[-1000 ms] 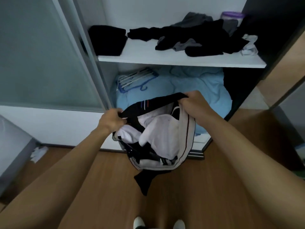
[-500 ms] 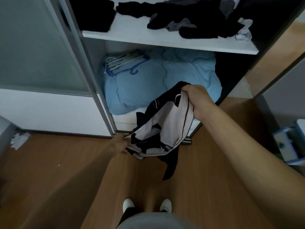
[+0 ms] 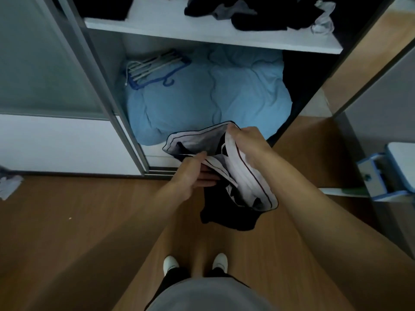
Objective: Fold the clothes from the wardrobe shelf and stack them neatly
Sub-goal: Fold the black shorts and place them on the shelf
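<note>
Black-and-white garment (image 3: 244,185) hangs bunched in the air before the wardrobe, above the wooden floor (image 3: 89,221). The fold looks barely begun, and next it needs spreading out by its edges. The right hand (image 3: 249,144) curls round its upper edge; the left hand (image 3: 190,176) pinches a white hem, thumb on top, fingers underneath.

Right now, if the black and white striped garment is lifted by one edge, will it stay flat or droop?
Probably droop: the garment sags in folds between the right hand and left hand gripping it. Likely light, since fingers alone carry it. Its black lower part dangles free, so it may swing.
</note>
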The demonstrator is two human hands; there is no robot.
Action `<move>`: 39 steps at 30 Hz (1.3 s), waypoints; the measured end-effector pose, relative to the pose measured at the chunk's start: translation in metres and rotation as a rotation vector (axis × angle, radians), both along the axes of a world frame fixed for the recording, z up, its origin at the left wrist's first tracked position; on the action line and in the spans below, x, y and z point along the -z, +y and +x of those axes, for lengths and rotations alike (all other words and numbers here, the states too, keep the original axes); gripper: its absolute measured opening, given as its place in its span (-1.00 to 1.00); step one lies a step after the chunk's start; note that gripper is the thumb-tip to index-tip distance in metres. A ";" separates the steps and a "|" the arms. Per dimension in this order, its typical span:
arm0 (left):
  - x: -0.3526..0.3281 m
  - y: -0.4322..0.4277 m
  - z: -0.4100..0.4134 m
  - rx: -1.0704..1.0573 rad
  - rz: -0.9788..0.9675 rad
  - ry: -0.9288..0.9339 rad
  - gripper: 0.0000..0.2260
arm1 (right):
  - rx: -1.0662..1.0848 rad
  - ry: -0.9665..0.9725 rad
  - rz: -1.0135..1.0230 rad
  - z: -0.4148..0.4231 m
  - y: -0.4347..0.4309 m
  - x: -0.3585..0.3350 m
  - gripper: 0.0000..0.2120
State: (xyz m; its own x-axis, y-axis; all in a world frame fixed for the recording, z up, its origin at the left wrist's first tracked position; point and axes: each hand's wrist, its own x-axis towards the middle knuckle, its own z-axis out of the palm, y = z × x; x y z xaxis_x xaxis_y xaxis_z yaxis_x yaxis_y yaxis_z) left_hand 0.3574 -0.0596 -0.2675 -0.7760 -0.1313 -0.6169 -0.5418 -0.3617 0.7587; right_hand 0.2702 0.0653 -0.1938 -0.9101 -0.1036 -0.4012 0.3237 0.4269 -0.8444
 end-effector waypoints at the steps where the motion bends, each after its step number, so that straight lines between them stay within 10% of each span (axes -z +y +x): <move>1: 0.000 0.001 0.000 -0.016 -0.003 0.008 -0.71 | -0.020 0.014 0.028 0.001 0.002 0.000 -0.56; 13: -0.024 -0.006 0.001 -0.144 0.290 0.037 -0.73 | -0.769 0.361 0.293 0.036 0.001 0.021 -0.61; 25: -0.044 -0.001 0.015 -0.136 0.178 -0.076 -0.67 | -0.537 0.555 0.619 0.017 0.000 0.012 -0.83; 33: -0.051 0.002 0.014 -0.144 0.160 -0.064 -0.68 | -0.878 0.496 0.563 0.053 0.009 0.022 -0.44; 39: -0.068 0.008 0.018 0.134 0.066 0.007 -0.65 | -0.723 0.494 0.595 0.033 0.016 0.025 -0.69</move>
